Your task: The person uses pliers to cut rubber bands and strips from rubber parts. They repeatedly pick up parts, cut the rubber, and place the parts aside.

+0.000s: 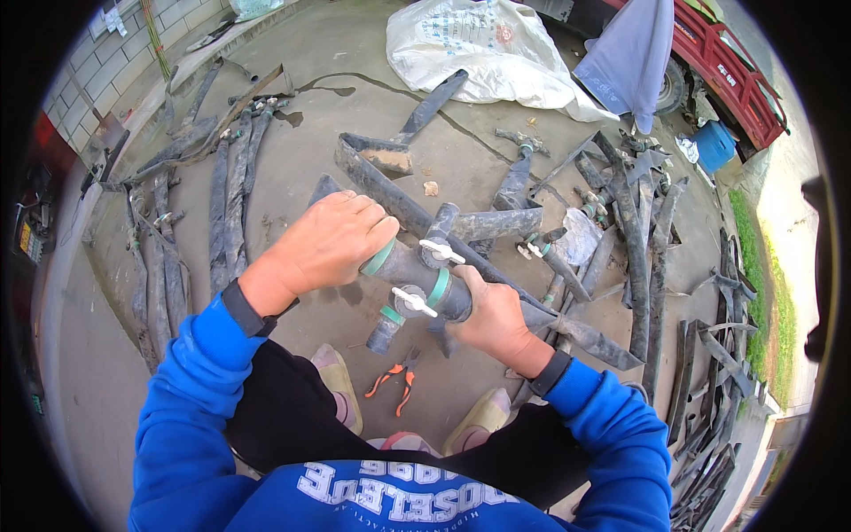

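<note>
Before my knees I hold a dark plastic pipe fitting (399, 269) with green rings and two white-handled valves (440, 253). My left hand (339, 243) is closed around its left end, where flat black hose seems to join; the fingers hide part of that joint. My right hand (495, 316) grips the fitting's right end, next to a flat black hose (592, 339). Below the fitting, orange-handled pliers (397, 382) lie on the concrete between my feet, their jaws pointing away from me.
Flat hoses (233, 193) with valves lie at the left, and more hoses (628, 233) are piled at the right. A long hose (392, 193) runs behind the fitting. Farther off are a white woven sack (479, 50), a blue container (715, 146) and a red vehicle (725, 73).
</note>
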The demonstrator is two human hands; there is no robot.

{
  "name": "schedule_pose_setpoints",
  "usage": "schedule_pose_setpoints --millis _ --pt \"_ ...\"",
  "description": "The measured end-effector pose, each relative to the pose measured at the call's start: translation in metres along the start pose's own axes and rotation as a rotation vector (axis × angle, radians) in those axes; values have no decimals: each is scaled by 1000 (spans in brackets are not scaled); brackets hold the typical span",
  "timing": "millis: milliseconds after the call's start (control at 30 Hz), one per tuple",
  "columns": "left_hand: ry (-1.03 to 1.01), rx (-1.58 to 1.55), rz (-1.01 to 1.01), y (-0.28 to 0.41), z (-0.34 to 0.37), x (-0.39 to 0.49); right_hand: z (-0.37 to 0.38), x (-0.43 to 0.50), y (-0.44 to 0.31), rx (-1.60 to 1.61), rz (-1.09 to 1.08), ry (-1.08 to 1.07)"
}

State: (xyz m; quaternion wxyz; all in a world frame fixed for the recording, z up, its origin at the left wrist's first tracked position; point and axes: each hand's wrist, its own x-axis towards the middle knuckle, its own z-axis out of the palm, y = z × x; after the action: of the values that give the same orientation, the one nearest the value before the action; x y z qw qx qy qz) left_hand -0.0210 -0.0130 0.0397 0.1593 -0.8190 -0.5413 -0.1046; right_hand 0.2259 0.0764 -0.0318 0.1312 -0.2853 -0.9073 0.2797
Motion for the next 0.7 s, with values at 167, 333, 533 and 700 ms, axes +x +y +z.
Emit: schedule_pose_setpoints --millis 167,333,533,700 --pt "102 -18 -101 -10 -7 5 -15 10 -6 132 -38 191" --pt "25 -301 -394 -2 9 4 -37 15 -4 404 36 223" --pt "-124 -346 -513 13 31 4 -38 18 18 189 -28 269" --pt "-353 -377 -557 18 31 10 -21 16 34 -381 -174 381"
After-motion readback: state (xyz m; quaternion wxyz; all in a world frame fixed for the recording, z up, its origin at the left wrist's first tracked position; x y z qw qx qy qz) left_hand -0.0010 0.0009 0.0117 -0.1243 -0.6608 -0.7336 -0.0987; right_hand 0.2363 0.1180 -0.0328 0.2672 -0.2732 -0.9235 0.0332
